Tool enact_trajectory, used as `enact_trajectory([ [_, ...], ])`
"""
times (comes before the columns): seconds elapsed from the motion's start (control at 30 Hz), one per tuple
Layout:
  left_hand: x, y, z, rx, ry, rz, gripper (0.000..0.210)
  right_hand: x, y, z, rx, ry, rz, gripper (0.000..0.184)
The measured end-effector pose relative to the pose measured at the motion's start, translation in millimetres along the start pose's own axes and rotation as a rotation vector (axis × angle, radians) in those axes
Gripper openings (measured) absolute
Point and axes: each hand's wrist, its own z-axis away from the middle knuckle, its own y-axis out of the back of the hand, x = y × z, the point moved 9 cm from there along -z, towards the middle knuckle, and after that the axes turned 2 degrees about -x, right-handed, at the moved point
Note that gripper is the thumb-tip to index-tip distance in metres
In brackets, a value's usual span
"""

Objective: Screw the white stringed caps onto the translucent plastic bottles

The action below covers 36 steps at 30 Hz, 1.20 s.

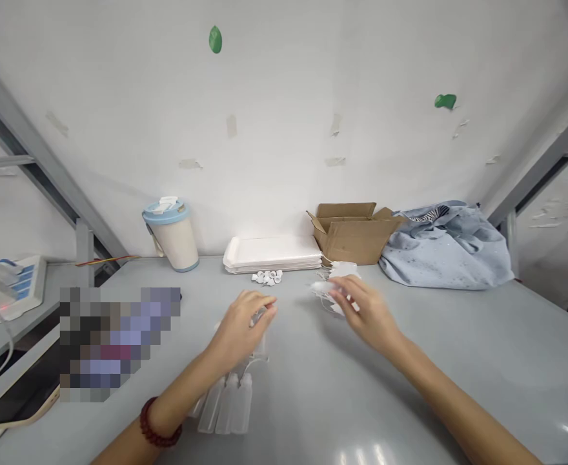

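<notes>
My right hand (364,307) pinches a small, pale, blurred piece (320,286) between thumb and fingertips, above the table. Close to that hand lies a loose pile of white tags (344,270) with thin strings. My left hand (243,323) is curled over the table, thumb and index finger drawn together; what they hold, if anything, cannot be made out. Partly hidden under it are translucent pieces (261,347). Several translucent plastic bottles (226,407) lie side by side nearer to me, beside my left forearm. Small white caps (267,278) sit in a cluster beyond both hands.
Against the wall are a stack of white envelopes (274,252), an open cardboard box (361,242), a bluish cloth bundle (446,252) and a lidded cup (172,239). A phone (20,387) lies at the left edge, near a power strip (22,287). Metal posts flank the table.
</notes>
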Motion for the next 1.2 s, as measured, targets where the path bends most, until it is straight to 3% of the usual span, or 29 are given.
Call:
enact_trajectory([
  [0.13,-34,16.5,-11,0.028,0.097,-0.123,0.030,34,20,-3,0.143,-0.083,0.169,0.029],
  [0.23,-54,27.7,-25,0.068,0.059,-0.233,0.033,45,25,-4,0.167,-0.098,0.244,0.026],
  [0.4,-72,20.8,-47,0.025,-0.020,-0.247,0.036,52,25,-5,0.168,-0.090,0.231,0.017],
  [0.57,-72,11.9,-48,-0.001,-0.059,-0.267,0.036,48,26,-5,0.165,-0.057,0.218,0.011],
  [0.8,-76,22.5,-39,0.013,0.027,-0.298,0.029,17,19,-3,0.138,0.066,0.105,0.012],
  [1.0,-78,30.7,-30,0.051,0.137,-0.237,0.028,-15,-22,7,-0.059,0.151,-0.014,0.014],
  [1.2,-64,32.4,-21,0.063,0.188,-0.102,0.025,-62,-86,16,-0.573,0.095,-0.121,0.031],
])
